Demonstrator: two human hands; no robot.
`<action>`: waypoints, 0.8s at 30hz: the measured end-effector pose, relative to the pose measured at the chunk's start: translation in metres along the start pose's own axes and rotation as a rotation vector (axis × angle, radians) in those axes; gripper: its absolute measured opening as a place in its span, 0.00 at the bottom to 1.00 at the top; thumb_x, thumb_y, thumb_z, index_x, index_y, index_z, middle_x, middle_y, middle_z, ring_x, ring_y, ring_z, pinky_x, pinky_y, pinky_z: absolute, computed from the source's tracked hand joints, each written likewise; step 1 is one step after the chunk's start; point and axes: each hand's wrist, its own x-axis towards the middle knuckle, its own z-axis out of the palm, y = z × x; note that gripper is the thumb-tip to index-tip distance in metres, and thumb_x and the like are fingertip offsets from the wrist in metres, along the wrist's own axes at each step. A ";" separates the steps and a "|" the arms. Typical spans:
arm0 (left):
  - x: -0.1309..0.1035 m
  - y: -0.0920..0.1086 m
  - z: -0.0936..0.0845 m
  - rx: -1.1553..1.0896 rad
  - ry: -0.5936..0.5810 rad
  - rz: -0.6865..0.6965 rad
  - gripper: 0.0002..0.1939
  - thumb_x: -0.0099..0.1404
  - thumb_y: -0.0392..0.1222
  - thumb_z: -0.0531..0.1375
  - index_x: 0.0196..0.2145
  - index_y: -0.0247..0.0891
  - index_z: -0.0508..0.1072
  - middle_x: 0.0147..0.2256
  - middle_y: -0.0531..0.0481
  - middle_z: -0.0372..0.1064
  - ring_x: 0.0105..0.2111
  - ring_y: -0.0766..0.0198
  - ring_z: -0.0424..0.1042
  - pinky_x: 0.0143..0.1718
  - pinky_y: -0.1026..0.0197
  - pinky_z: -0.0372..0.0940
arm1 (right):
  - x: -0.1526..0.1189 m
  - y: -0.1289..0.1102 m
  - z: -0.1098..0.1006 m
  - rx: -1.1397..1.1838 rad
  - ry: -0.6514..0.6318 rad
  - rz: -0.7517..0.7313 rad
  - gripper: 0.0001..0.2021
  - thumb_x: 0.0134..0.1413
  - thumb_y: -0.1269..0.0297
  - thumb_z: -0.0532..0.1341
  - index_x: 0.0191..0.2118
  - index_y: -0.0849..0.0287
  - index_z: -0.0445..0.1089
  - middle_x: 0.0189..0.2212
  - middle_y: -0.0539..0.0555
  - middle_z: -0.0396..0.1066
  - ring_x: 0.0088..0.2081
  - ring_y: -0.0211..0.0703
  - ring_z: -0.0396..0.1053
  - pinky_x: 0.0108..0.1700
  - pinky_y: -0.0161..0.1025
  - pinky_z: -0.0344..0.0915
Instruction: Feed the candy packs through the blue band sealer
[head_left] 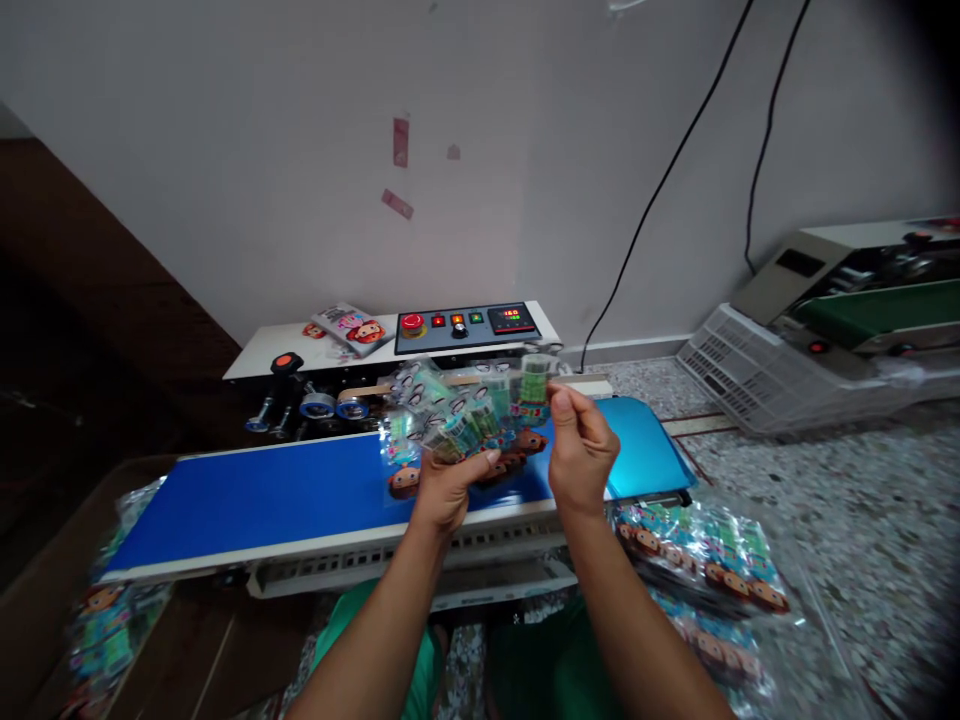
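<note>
A fanned bunch of clear plastic packets [480,415], printed with green and blue cartoon figures, is gripped in my left hand [446,490], its thumb lying over the front. My right hand [583,445] pinches the edge of one packet [534,385] at the right side of the bunch between thumb and fingers. Both hands are above the blue conveyor belt [277,490] of a sealing machine. Behind the packets runs the machine's control panel [465,328], with a red button and a lit display. The fingers of my left hand are mostly hidden behind the bunch.
A cardboard box [45,530] at the lower left holds similar packets [105,630]. More packets [705,560] lie in clear plastic at the lower right. A white plastic crate [772,380] and a second machine with a green belt [877,310] stand to the right.
</note>
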 end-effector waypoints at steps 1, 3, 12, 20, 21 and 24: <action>0.000 0.000 -0.002 0.003 0.011 0.009 0.27 0.44 0.33 0.70 0.45 0.39 0.74 0.36 0.49 0.78 0.38 0.56 0.76 0.44 0.53 0.69 | 0.005 0.003 -0.003 -0.014 0.044 0.001 0.12 0.56 0.57 0.57 0.38 0.59 0.72 0.36 0.53 0.74 0.40 0.42 0.70 0.43 0.39 0.65; 0.001 0.001 -0.005 0.011 0.041 0.020 0.28 0.43 0.33 0.70 0.45 0.39 0.74 0.36 0.50 0.77 0.37 0.56 0.76 0.44 0.54 0.69 | 0.017 0.011 -0.014 -0.054 0.096 0.017 0.13 0.56 0.55 0.57 0.37 0.60 0.71 0.33 0.53 0.73 0.36 0.40 0.69 0.39 0.37 0.65; 0.004 0.008 -0.008 0.012 0.070 0.061 0.31 0.43 0.33 0.70 0.47 0.41 0.72 0.39 0.50 0.77 0.39 0.54 0.76 0.44 0.53 0.69 | 0.055 0.078 -0.079 -0.682 -0.202 0.167 0.15 0.56 0.56 0.53 0.33 0.61 0.70 0.23 0.53 0.69 0.25 0.42 0.65 0.28 0.36 0.57; 0.000 0.008 -0.001 0.013 0.098 0.019 0.28 0.40 0.33 0.71 0.42 0.38 0.73 0.34 0.50 0.78 0.35 0.54 0.77 0.41 0.54 0.70 | 0.045 0.084 -0.046 -0.936 -0.400 0.162 0.16 0.58 0.60 0.51 0.36 0.61 0.73 0.30 0.59 0.74 0.33 0.46 0.69 0.33 0.37 0.56; -0.001 0.008 0.000 0.016 0.092 0.000 0.27 0.40 0.34 0.71 0.41 0.37 0.73 0.31 0.50 0.78 0.33 0.54 0.77 0.39 0.53 0.71 | 0.042 0.080 -0.041 -0.914 -0.405 0.138 0.16 0.58 0.59 0.51 0.38 0.62 0.73 0.32 0.60 0.74 0.34 0.46 0.69 0.35 0.38 0.57; -0.002 0.009 0.004 0.031 0.063 -0.059 0.24 0.40 0.37 0.71 0.39 0.35 0.74 0.25 0.50 0.77 0.28 0.53 0.77 0.37 0.51 0.71 | 0.032 0.060 -0.029 -0.633 -0.401 0.065 0.18 0.58 0.54 0.52 0.43 0.60 0.72 0.38 0.59 0.74 0.39 0.46 0.70 0.40 0.39 0.60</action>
